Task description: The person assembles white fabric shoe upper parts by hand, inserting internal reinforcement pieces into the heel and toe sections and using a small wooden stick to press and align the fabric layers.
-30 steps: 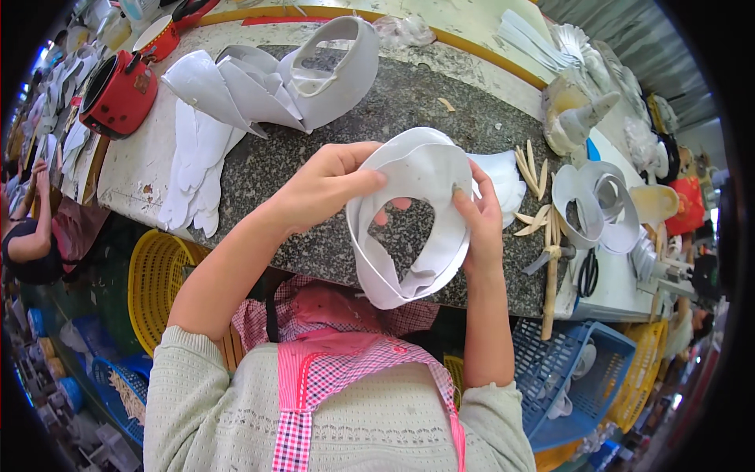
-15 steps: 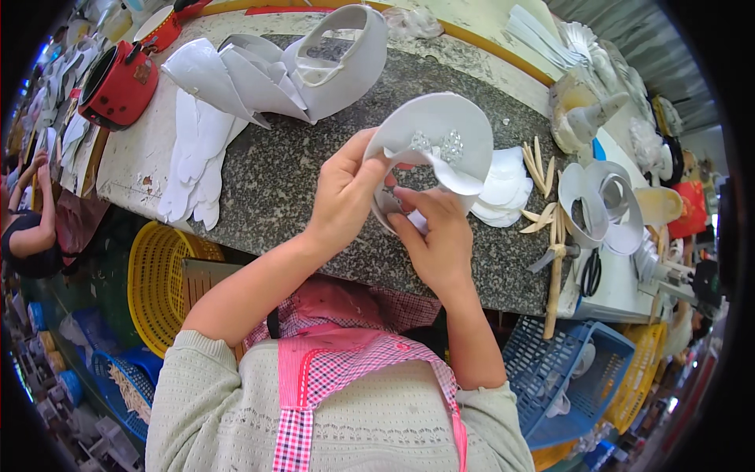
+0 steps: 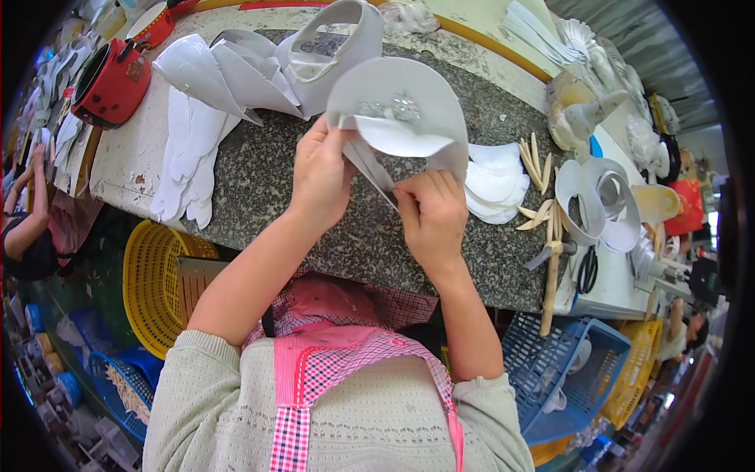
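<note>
Above the speckled stone slab [image 3: 259, 169], both hands hold up a white shoe upper [image 3: 440, 90], a curved piece with clear, glittering decoration on it. My left hand [image 3: 321, 173] pinches its left edge between thumb and fingers. Lower on the right, my right hand [image 3: 432, 208] has its fingers curled closed on the upper's lower edge. Part of that edge is hidden behind the fingers. Close to my right hand lies a stack of thin white rounded pieces [image 3: 497, 185]. Nested white uppers [image 3: 228, 79] stand at the back left of the slab.
Long white sole-shaped pieces [image 3: 189, 161] lie left. A red pot [image 3: 110, 82] stands behind them. On the right are pale pointed sticks [image 3: 535, 165], a hammer [image 3: 550, 291], black scissors [image 3: 588, 270] and more white uppers [image 3: 594, 204]. Yellow [image 3: 145, 291] and blue baskets [image 3: 566, 377] stand below.
The upper has been raised and shifted left, and its opening has turned more downward. My left hand moved up and left with it; my right hand's fingers moved from inside the opening to its lower right edge.
</note>
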Action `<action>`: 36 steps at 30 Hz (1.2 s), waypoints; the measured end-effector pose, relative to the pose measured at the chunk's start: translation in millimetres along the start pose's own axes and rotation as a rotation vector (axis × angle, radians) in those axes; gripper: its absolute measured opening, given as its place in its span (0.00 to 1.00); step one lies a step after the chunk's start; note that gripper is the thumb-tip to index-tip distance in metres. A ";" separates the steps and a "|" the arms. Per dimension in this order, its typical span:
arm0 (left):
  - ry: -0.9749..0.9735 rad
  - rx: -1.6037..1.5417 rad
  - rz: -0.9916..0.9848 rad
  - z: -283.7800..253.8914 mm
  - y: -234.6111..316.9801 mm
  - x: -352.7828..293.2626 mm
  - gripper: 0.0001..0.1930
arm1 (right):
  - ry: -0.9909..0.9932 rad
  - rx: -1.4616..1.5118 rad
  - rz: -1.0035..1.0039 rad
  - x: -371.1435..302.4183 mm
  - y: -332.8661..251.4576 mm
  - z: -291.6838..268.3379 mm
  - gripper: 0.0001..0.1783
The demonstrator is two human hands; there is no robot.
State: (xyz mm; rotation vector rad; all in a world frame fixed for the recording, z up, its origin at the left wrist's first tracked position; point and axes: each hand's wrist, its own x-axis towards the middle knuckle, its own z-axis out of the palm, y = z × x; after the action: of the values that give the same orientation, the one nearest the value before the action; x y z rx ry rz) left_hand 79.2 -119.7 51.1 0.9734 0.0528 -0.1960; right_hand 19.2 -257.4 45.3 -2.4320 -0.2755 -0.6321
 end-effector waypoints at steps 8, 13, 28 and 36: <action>0.089 -0.141 -0.206 -7.1 -10.9 11.1 0.15 | 0.016 -0.007 -0.418 -4.5 22.4 -1.4 0.05; -0.039 0.735 0.401 -9.0 13.0 -0.6 0.20 | -0.209 -0.121 -0.292 -2.6 36.1 -24.2 0.06; -0.974 1.765 0.860 -41.3 28.8 -11.5 0.20 | -0.311 -0.244 -0.529 -12.4 22.9 -8.8 0.05; -0.583 1.440 0.909 -33.5 26.5 0.6 0.23 | -0.230 -0.370 -0.420 -14.7 9.7 5.8 0.06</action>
State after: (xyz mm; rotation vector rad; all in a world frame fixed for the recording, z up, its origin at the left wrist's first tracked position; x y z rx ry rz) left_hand 86.2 -77.6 53.7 2.1986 -1.1989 0.4119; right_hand 11.9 -262.3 29.0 -2.8333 -0.8468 -0.6203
